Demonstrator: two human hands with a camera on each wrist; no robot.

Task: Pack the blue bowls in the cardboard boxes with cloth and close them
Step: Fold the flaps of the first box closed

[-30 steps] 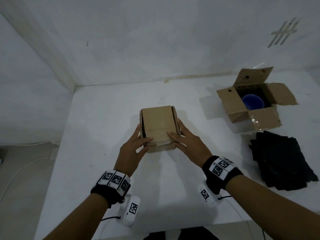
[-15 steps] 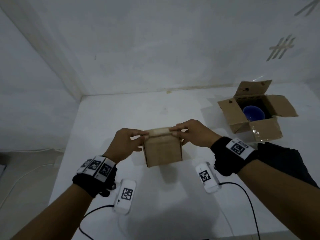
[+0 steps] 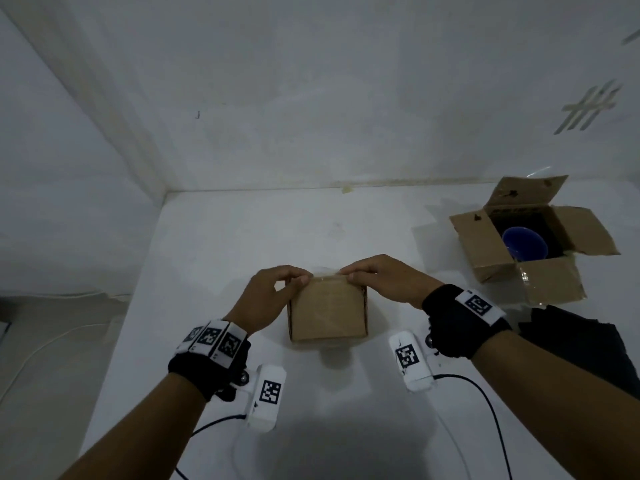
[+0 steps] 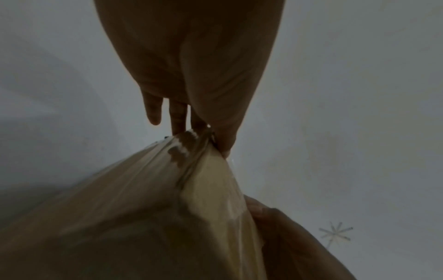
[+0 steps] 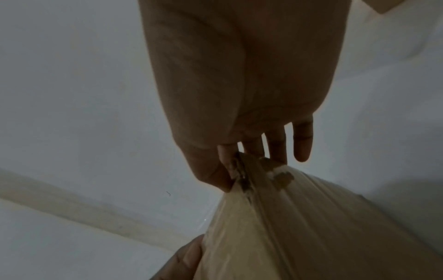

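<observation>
A white tabletop (image 3: 214,258) meets bare white walls. At centre frame, the left hand (image 3: 273,292) and right hand (image 3: 384,282) both pinch the top edge of a closed box (image 3: 327,313). At right, an open box (image 3: 550,282) holds a blue bowl (image 3: 524,244); black cloth (image 3: 581,344) lies below it.

Plain brown closed cardboard box (image 3: 329,311), dark blue round bowl (image 3: 524,242) (inside brown open cardboard box (image 3: 550,282)), black folded cloth (image 3: 581,344), white table (image 3: 242,237), black-and-white checkered wrist markers (image 3: 211,339).

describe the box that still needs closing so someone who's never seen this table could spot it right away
On the white table, look to the far right corner near the wall, behind the pile of black cloth. The open cardboard box sits there, its flaps splayed outward and a blue bowl visible inside. The other box, held by both hands at the centre, is closed.
</observation>
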